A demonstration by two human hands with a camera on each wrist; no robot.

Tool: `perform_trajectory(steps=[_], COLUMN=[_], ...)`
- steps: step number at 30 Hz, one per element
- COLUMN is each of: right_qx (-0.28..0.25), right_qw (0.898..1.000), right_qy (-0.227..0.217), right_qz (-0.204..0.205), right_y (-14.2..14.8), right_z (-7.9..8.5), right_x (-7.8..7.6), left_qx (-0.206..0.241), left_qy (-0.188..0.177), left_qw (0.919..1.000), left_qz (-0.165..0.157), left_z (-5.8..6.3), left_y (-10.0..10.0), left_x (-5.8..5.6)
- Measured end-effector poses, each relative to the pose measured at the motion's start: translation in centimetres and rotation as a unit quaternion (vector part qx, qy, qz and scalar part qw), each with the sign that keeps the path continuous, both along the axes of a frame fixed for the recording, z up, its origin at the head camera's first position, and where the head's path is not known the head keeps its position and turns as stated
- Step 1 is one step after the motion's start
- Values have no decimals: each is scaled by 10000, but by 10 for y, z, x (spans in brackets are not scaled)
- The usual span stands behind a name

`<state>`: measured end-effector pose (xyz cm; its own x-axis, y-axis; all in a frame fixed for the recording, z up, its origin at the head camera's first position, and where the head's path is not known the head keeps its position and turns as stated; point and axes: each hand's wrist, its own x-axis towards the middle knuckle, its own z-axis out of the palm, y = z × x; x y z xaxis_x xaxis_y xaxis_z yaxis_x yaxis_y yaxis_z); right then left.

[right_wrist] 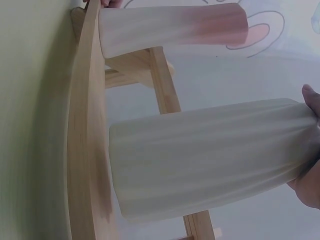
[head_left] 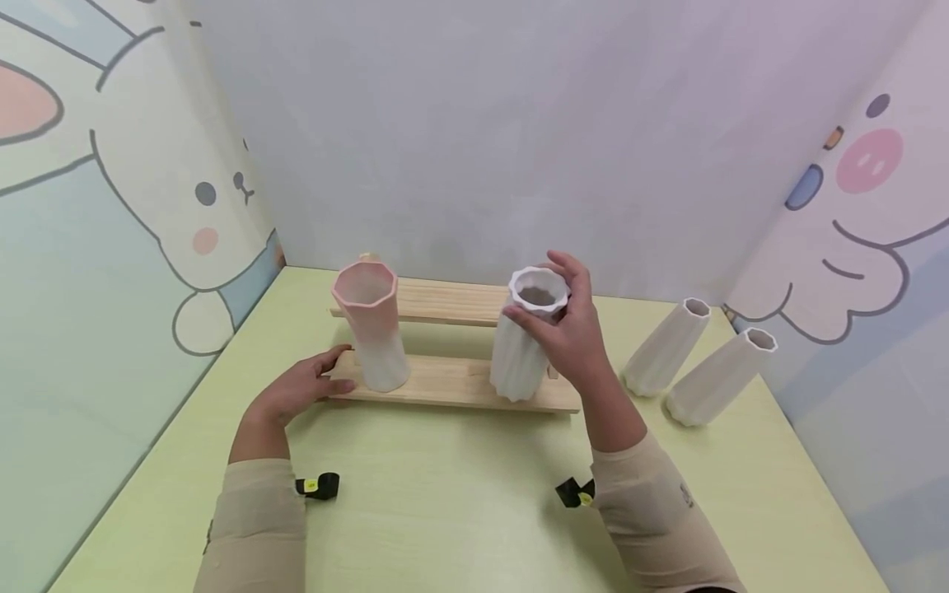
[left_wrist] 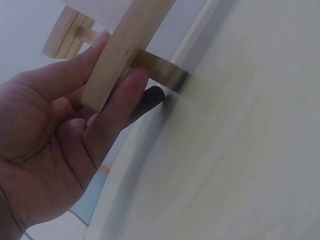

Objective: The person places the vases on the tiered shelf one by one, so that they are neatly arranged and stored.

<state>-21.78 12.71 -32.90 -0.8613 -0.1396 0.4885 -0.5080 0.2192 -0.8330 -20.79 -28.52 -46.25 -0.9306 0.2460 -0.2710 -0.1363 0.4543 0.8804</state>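
1. Head view: a pale green counter (head_left: 437,486) carries a wooden stand (head_left: 423,380) with 2 planks, a front plank (head_left: 460,387) and a back plank (head_left: 452,301).
2. Head view: the left hand (head_left: 296,389) has its grip around the left end of the front plank.
3. Head view: just beside that hand, a pink-and-white vase (head_left: 380,338) stands on the front plank, pink toward the rim and white below.
4. Head view: the right hand (head_left: 574,338) holds a ribbed white vase (head_left: 519,354), its grip curled about the upper part; the vase is at the right part of the front plank.
5. Head view: to the right of the stand, 2 narrow white vases (head_left: 667,350) stand near each other on the counter.
6. Left wrist view: thumb and fingers close on the plank's end from opposite sides; a wooden support (left_wrist: 162,70) shows beneath the plank.
7. Right wrist view: the ribbed white vase is slightly tilted, its base right by the front plank; whether they touch, I cannot tell. The pink-and-white vase rests on the plank farther along, well apart from it.
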Motion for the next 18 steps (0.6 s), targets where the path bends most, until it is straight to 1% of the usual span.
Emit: perform_trajectory(steps=[5,18], right_qx=[-5,133], right_qw=[10000,9999], right_qy=[-5,-73], right_qz=[2,-8], right_y=[0,2], right_z=[-1,-10], right_x=[-2,-9], left_qx=[9,64], left_qy=[1,-16], left_qw=[10000,10000], left_qz=[0,11], left_z=[0,1], left_y=[0,2], left_x=[-1,0])
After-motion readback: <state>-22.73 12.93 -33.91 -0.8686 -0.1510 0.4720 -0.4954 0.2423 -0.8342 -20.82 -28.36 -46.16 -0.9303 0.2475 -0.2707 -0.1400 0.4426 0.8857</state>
